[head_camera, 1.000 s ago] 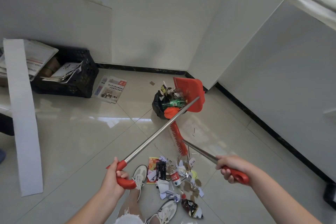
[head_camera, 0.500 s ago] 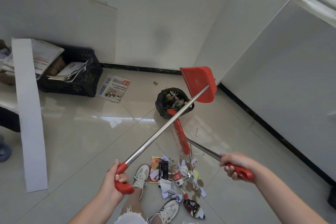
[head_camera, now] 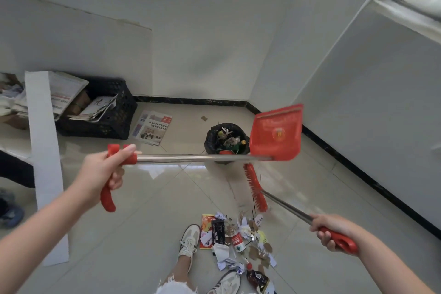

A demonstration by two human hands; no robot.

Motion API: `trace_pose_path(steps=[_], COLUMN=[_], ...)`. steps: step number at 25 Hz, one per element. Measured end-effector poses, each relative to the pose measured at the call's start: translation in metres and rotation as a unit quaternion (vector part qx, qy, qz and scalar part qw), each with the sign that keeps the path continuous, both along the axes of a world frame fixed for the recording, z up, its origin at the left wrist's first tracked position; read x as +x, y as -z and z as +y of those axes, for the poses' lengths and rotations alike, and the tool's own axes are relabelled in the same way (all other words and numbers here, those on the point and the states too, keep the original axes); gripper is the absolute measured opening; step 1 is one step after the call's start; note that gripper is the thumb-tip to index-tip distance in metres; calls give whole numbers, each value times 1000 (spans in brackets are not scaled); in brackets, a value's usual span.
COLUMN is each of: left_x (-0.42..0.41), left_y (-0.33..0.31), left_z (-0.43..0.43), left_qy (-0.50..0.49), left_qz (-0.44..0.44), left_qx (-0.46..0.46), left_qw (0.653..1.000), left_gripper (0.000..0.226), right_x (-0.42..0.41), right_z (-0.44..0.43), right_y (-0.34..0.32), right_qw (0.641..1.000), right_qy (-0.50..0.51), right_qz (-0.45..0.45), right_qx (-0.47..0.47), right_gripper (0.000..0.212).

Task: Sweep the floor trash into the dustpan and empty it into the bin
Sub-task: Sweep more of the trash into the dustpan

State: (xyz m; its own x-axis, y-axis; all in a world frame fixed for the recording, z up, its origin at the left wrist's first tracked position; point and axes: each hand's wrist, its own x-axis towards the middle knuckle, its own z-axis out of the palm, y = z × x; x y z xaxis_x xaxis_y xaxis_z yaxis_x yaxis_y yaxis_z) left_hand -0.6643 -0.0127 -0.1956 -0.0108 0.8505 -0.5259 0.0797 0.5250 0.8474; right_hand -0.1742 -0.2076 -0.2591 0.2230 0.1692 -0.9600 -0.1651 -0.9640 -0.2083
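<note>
Left hand [head_camera: 102, 169] is way up now, out toward 9 o'clock of the view, so the long steel handle [head_camera: 202, 158] it grips lies level instead of slanting. The red plastic dustpan [head_camera: 276, 133] is off the black-bagged round bin [head_camera: 210, 141] and hangs at its 3 o'clock. The trash that was sliding off is in the bin.

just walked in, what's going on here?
A person is mid-cleanup. Their left hand grips the long handle of a red dustpan, held in the air beside the black bin, which already has trash in it. Their right hand grips the broom, its red head low over the floor. A pile of wrappers, paper and bottles lies by their shoes, not yet swept up.
</note>
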Motion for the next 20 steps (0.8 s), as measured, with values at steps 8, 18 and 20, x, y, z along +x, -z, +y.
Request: trace_pose_path(steps=[8,18,20], left_x=[83,115,107], left_y=[-47,30,28], left_z=[-11,2,24], left_qy=[339,403,382], left_qz=[347,553,558], left_qx=[225,275,269], left_qw=[845,676,685], left_gripper=[62,66,50], right_x=[29,66,60], right_z=[-32,9,39], right_y=[-5,-16,-22], right_qw=[999,995,993], right_qy=[34,-18,-29], right_qz=[-17,-62,-69], right_qx=[-6,70,88], right_gripper=[13,55,55])
